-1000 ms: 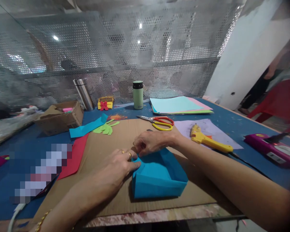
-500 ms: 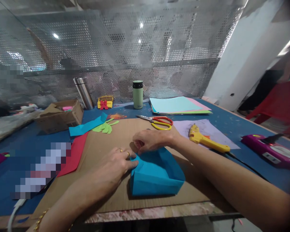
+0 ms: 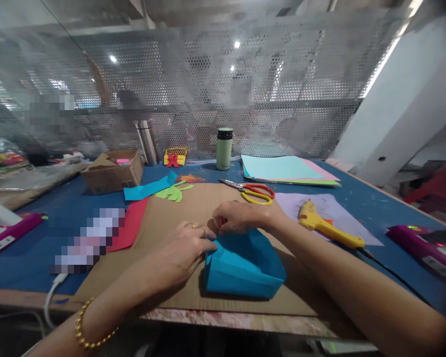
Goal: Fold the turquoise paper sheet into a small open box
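Note:
A blue paper box (image 3: 245, 282), open at the top, rests on a brown cardboard sheet (image 3: 171, 208). My left hand (image 3: 188, 248), with rings on it, grips the box's left wall between thumb and fingers. At the far left corner my right hand (image 3: 234, 216) is curled in a pinch on the paper, and its fingertips are partly hidden. Scissors (image 3: 250, 192) with red and yellow handles lie just beyond my right hand. A yellow glue gun (image 3: 327, 228) lies on a lilac paper sheet (image 3: 364, 228) to the right of my right forearm.
Left of the cardboard lie red paper (image 3: 132, 228), a blue paper strip (image 3: 148, 188) and green paper cutouts (image 3: 175, 192). Behind stand a small carton (image 3: 113, 176), a steel flask (image 3: 147, 144) and a green bottle (image 3: 224, 151). Coloured sheets (image 3: 282, 167) and purple power strips (image 3: 423, 248) flank them.
The camera view has shifted, so the table's things appear further right. Both hands remain at the left corner of the blue paper box with little visible movement.

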Demonstrator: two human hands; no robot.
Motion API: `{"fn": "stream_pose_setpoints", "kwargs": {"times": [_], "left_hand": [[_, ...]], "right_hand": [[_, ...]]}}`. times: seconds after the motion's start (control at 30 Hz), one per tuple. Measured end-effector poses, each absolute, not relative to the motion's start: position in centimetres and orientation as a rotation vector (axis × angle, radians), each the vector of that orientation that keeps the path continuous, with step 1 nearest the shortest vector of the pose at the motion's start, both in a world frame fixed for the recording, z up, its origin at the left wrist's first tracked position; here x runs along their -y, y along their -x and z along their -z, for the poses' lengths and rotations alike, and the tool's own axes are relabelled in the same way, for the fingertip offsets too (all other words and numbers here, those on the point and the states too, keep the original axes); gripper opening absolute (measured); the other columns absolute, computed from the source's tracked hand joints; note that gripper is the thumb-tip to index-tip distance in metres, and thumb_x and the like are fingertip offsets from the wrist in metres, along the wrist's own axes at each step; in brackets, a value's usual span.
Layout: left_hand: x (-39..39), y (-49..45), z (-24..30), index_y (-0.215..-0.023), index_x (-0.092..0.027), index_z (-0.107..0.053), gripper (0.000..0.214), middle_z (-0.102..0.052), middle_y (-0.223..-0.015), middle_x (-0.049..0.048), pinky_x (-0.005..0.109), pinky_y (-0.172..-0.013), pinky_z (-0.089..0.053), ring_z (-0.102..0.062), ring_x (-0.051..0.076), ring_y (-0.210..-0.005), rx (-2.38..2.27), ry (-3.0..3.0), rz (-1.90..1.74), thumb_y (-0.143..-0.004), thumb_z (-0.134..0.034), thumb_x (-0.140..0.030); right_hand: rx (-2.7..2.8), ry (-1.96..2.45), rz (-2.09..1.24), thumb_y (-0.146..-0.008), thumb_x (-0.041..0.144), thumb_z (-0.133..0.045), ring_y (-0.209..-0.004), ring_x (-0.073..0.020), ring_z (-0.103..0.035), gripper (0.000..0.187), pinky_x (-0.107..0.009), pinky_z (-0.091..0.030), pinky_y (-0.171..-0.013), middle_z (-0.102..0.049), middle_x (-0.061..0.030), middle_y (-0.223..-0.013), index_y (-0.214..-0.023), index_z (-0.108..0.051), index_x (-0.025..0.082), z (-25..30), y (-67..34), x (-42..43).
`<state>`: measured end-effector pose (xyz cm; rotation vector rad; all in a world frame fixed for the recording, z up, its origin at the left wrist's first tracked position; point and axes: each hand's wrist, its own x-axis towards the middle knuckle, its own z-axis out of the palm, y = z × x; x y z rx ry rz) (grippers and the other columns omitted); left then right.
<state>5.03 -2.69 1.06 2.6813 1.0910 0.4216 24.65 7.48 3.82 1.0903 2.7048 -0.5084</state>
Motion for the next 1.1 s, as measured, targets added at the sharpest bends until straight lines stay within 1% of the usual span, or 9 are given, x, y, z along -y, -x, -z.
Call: {"fn": "stream_pose_setpoints", "kwargs": {"times": [0.13,0.27,0.33,0.43,0.63,0.8,0.87,1.0,1.1], "left_hand": [[2.9,-5.5,-1.5,-0.122,-0.023,-0.066,0.037,-0.065,-0.121,0.0107,0.043,-0.096,-0.045,-0.059,0.026,-0.111,-1.462,-2.361,-0.549,-0.1,-0.039,-0.033],[2.4,-6.2,-1.2,-0.135,-0.014,-0.053,0.057,-0.066,-0.118,0.0164,0.043,-0.086,-0.048,-0.062,0.032,-0.106,-1.72,-2.133,-0.486,-0.092,-0.051,-0.052],[2.1,-6.6,-0.7,-0.139,-0.014,-0.048,0.063,-0.066,-0.119,0.0163,0.042,-0.085,-0.047,-0.061,0.034,-0.109,-1.729,-2.168,-0.447,-0.087,-0.057,-0.049],[1.9,-7.0,0.0,-0.137,-0.018,-0.047,0.059,-0.066,-0.115,0.0129,0.039,-0.083,-0.046,-0.061,0.032,-0.107,-1.668,-2.224,-0.433,-0.085,-0.062,-0.043],[2.2,-7.4,-0.1,-0.119,-0.015,-0.053,0.039,-0.064,-0.107,0.0125,0.037,-0.078,-0.045,-0.06,0.029,-0.099,-1.646,-2.276,-0.448,-0.087,-0.058,-0.035],[2.3,-7.3,-0.9,-0.104,-0.016,-0.056,0.024,-0.064,-0.108,0.0124,0.039,-0.081,-0.047,-0.058,0.027,-0.098,-1.588,-2.317,-0.349,-0.091,-0.052,-0.036],[2.3,-7.0,-0.8,-0.106,-0.015,-0.056,0.026,-0.063,-0.111,0.0131,0.04,-0.085,-0.046,-0.058,0.028,-0.102,-1.548,-2.333,-0.329,-0.092,-0.053,-0.036],[2.3,-6.5,-0.3,-0.127,-0.021,-0.051,0.036,-0.055,-0.13,0.0131,0.043,-0.095,-0.044,-0.049,0.03,-0.121,-1.439,-2.388,-0.418,-0.094,-0.05,-0.034],[2.3,-6.7,-0.4,-0.117,-0.023,-0.058,0.025,-0.054,-0.128,0.01,0.039,-0.095,-0.044,-0.051,0.025,-0.117,-1.291,-2.419,-0.469,-0.096,-0.048,-0.03]], "right_hand": [[-2.666,-1.141,0.44,-0.077,0.026,-0.065,-0.069,-0.0147,-0.06,0.018,-0.022,-0.033,-0.053,-0.073,-0.004,-0.086,-0.091,-0.073,0.018,-4.3,-24.3,-6.7],[-2.662,-1.167,0.447,-0.077,0.031,-0.068,-0.074,-0.0159,-0.062,0.02,-0.022,-0.033,-0.053,-0.073,-0.0045,-0.091,-0.092,-0.073,0.019,-4.3,-24.3,-6.7],[-2.674,-1.17,0.454,-0.077,0.032,-0.068,-0.075,-0.016,-0.062,0.021,-0.022,-0.033,-0.053,-0.073,-0.0043,-0.091,-0.093,-0.072,0.02,-4.0,-24.5,-6.9],[-2.738,-1.155,0.453,-0.077,0.031,-0.067,-0.075,-0.0152,-0.062,0.02,-0.022,-0.033,-0.054,-0.073,-0.0029,-0.092,-0.093,-0.072,0.021,-3.3,-24.8,-7.1],[-2.899,-1.099,0.48,-0.079,0.027,-0.065,-0.075,-0.0153,-0.061,0.014,-0.022,-0.036,-0.059,-0.073,-0.0039,-0.089,-0.087,-0.072,0.019,-2.5,-25.6,-6.8],[-2.949,-1.106,0.499,-0.079,0.026,-0.064,-0.076,-0.0156,-0.061,0.014,-0.023,-0.036,-0.06,-0.073,-0.004,-0.089,-0.087,-0.072,0.019,-2.5,-25.9,-6.4],[-2.944,-1.115,0.507,-0.08,0.028,-0.064,-0.075,-0.0155,-0.06,0.014,-0.023,-0.036,-0.06,-0.073,-0.0039,-0.089,-0.088,-0.071,0.019,-2.7,-26.0,-6.4],[-2.93,-1.122,0.523,-0.081,0.031,-0.065,-0.073,-0.0151,-0.06,0.017,-0.023,-0.037,-0.06,-0.072,-0.0035,-0.087,-0.089,-0.072,0.018,-2.5,-25.7,-6.4],[-2.907,-1.127,0.487,-0.08,0.03,-0.066,-0.072,-0.0151,-0.06,0.015,-0.023,-0.037,-0.058,-0.072,-0.0034,-0.085,-0.086,-0.072,0.018,-2.7,-25.7,-6.5]]}}
